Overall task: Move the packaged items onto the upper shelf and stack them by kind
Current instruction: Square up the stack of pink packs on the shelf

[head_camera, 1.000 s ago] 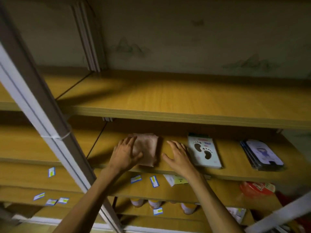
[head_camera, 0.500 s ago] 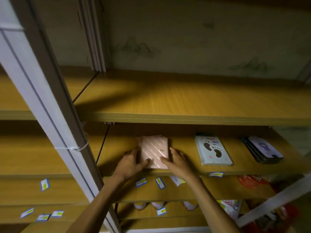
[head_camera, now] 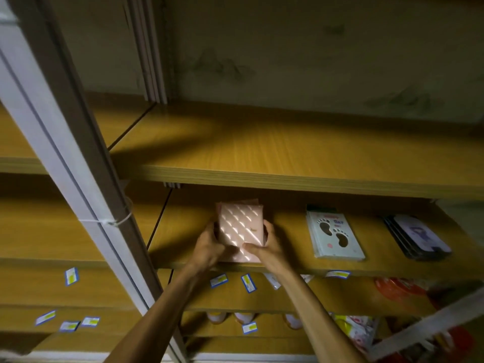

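Both grips [head_camera: 209, 244] [head_camera: 267, 247], pink packets [head_camera: 242, 229] between

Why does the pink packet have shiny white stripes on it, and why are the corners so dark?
Head view: light glints off the glossy quilted pink packet, held by the left hand and right hand; elsewhere the lighting is dim, shadow falls across the upper shelf, and the wide lens bends the edges.

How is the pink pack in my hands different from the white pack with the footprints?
The pink pack is pink with shiny diagonal stripes; the footprint pack is white with two dark footprints. The pink pack is held by the left hand and the right hand and tilted up; the footprint pack lies untouched on the shelf, farther right. Both are flat rectangular packs at the same shelf level, below the bare upper shelf.
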